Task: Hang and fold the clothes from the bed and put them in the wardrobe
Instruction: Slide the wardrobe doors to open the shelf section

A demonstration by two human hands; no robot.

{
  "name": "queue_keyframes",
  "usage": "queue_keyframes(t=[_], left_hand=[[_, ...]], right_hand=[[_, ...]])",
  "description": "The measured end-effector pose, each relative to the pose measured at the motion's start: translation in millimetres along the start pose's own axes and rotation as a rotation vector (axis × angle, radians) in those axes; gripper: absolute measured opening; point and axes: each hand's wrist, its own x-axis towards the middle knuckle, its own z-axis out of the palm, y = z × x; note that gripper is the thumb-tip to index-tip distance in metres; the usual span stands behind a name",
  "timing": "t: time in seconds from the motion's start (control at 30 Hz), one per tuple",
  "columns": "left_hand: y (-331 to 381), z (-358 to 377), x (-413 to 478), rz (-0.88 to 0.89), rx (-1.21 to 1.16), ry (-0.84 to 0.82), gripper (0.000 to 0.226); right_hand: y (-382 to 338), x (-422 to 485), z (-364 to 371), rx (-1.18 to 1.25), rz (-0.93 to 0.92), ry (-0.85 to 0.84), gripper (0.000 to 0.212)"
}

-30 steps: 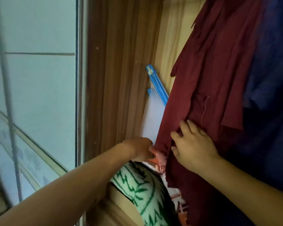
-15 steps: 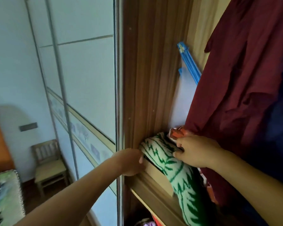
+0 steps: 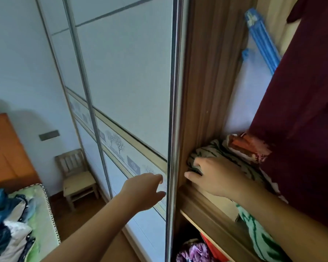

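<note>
Sliding door (image 3: pixel 131 82): white panels in a metal frame, fills centre left, its right edge beside the open wardrobe (image 3: pixel 203 82), whose wood side panel runs top to bottom. Maroon garment (image 3: pixel 301 129): hangs inside the wardrobe at far right, reaching down past the shelf line. Bed (image 3: pixel 40 210): near left corner, green printed cover, with a heap of clothes (image 3: pixel 2 220) in blue, white and dark on it. Orange cabinet (image 3: pixel 4 152): left, behind the bed. Wooden chair (image 3: pixel 76 178): small, against the far wall, between the cabinet and the door. Green-and-white patterned cloth (image 3: pixel 218 152): folded, lies on the wardrobe shelf (image 3: pixel 212 210) against the side panel, and part of it hangs over the shelf front at lower right. Right hand (image 3: pixel 218 176): on top of this cloth, fingers bent over its left end, thumb stretched out below; it grips the cloth. Left hand (image 3: pixel 146 191): outside the wardrobe in front of the door panel, fingers loosely spread toward the metal edge, holding nothing; contact with the edge cannot be told. Blue plastic piece (image 3: pixel 261 44): leans on the back wall, upper right. Red-and-white cloth (image 3: pixel 248 146): just behind the green one, touching the maroon hem. Purple flowered cloth (image 3: pixel 195 251): below the shelf.
</note>
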Motion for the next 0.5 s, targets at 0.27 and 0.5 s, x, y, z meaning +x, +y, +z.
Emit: queue_keyframes(t=[0.27,0.5], left_hand=[[-46.4,14.6,56.0,0.229,-0.159,-0.094,0.042],[-50.9,22.3,79.8,0.433,-0.142,-0.227,0.032]], right_hand=[[-50.1,55.0,40.5,0.199,0.216,0.155,0.061],[-57.7,53.5,49.7,0.15,0.324,0.195,0.053]])
